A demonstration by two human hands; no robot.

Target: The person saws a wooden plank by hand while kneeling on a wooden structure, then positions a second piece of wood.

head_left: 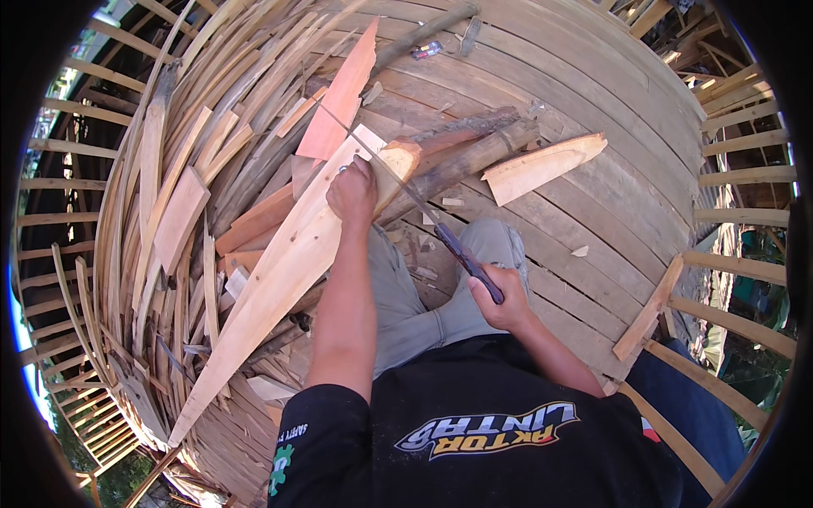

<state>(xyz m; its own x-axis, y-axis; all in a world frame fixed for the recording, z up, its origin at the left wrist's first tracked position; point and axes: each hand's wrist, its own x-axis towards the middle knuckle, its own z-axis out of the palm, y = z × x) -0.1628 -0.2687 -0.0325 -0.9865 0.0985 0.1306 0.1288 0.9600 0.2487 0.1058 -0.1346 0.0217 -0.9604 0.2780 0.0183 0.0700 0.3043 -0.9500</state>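
My left hand is closed on the edge of a long, pale, tapering plank, near its wide far end. The plank slants from the lower left up to the cut end of a log. My right hand grips the dark handle of a machete. Its long thin blade points up and to the left, crossing over the log end and the plank's far end. Whether the blade touches the wood, I cannot tell. My legs are folded close to the log.
Long wood strips pile up on the left. A reddish board lies beyond the plank. Right of the logs is a loose pale wood piece. Chips are scattered on the slatted floor. Wooden railings edge the platform.
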